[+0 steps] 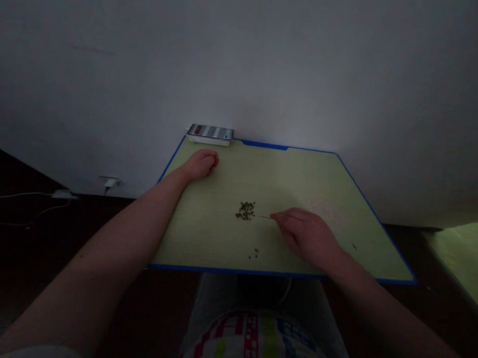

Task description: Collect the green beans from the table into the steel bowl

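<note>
My right hand [305, 234] is closed in a pinch on a thin pale pick [265, 217], perhaps a toothpick or needle. Its tip points left at a loose pile of small dark bean-like grains [246, 210], just short of them. Three more grains [256, 253] lie apart from the pile, closer to the front edge. Beyond my right hand, a patch of fine pale grains [327, 210] is spread on the tabletop, partly covered by the hand. At the left, my left hand [202, 164] rests on the table with curled fingers; whether anything is inside cannot be made out.
The light green table [282, 170] has a blue edge and stands against a grey wall. A phone [211, 132] lies on a white box at the back left corner. A small dark sliver [354, 246] is at the right. A plugged-in charger [111, 183] sits on the wall.
</note>
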A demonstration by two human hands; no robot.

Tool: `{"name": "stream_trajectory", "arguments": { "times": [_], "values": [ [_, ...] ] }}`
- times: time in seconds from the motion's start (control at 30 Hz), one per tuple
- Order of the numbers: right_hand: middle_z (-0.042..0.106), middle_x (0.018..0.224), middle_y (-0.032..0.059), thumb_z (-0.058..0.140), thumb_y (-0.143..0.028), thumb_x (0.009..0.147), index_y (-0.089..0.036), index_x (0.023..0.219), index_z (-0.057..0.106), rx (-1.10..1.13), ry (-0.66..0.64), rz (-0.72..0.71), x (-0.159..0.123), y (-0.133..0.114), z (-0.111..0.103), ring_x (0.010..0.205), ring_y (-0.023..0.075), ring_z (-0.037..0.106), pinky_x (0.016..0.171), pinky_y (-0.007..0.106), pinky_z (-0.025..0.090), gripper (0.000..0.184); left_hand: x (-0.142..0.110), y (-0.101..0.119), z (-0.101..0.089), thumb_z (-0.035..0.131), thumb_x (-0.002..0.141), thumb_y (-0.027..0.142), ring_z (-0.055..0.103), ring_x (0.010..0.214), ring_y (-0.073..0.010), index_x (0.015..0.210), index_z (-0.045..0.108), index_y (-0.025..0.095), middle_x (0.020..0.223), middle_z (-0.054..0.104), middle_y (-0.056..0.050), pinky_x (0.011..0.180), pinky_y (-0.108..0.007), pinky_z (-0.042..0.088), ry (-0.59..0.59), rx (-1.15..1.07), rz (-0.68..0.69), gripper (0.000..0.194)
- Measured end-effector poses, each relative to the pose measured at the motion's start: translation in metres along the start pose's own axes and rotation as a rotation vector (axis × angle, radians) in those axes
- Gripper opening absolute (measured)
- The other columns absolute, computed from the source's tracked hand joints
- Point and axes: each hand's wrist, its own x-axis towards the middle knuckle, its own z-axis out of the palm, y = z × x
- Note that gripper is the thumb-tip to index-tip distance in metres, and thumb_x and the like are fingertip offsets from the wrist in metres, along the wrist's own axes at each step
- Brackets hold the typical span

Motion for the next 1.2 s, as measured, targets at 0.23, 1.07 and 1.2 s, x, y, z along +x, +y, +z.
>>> {"name": "stream_trajectory", "arguments": {
  "times": [0.23,1.07,1.2],
  "values": [
    [0.073,0.1,0.0104,0.05,-0.008,0.082,-0.011,0.111,0.066,-0.077,-0.053,-0.079,0.004,-0.014,0.02,0.087,0.0222,0.065,0.079,0.037,0.053,0.033,0.0,0.0,0.001,0.039,0.062,0.019,0.038,0.041,-0.0094,0.06,0.049,0.018,0.043,0.039,0.003,0.043,-0.024,0.026,0.0,-0.021,-0.011,0.01],
    [0.072,0.096,0.0107,0.045,-0.014,0.087,-0.011,0.116,0.065,0.061,-0.076,0.086,0.02,-0.023,0.011,0.084,0.0204,0.066,0.075,0.034,0.053,0.035,-0.002,0.004,0.0,0.039,0.061,0.018,0.038,0.041,-0.0094,0.059,0.049,0.018,0.042,0.041,0.003,0.043,-0.024,0.027,-0.005,0.003,-0.011,0.011],
    [0.072,0.103,0.0095,0.046,-0.013,0.087,-0.014,0.119,0.063,0.045,-0.134,0.114,0.051,-0.022,0.016,0.091,0.0211,0.066,0.082,0.034,0.051,0.037,0.0,-0.001,0.0,0.039,0.062,0.019,0.038,0.041,-0.0098,0.059,0.049,0.018,0.042,0.041,0.003,0.043,-0.024,0.027,-0.009,-0.009,-0.004,0.01]
  ]
}}
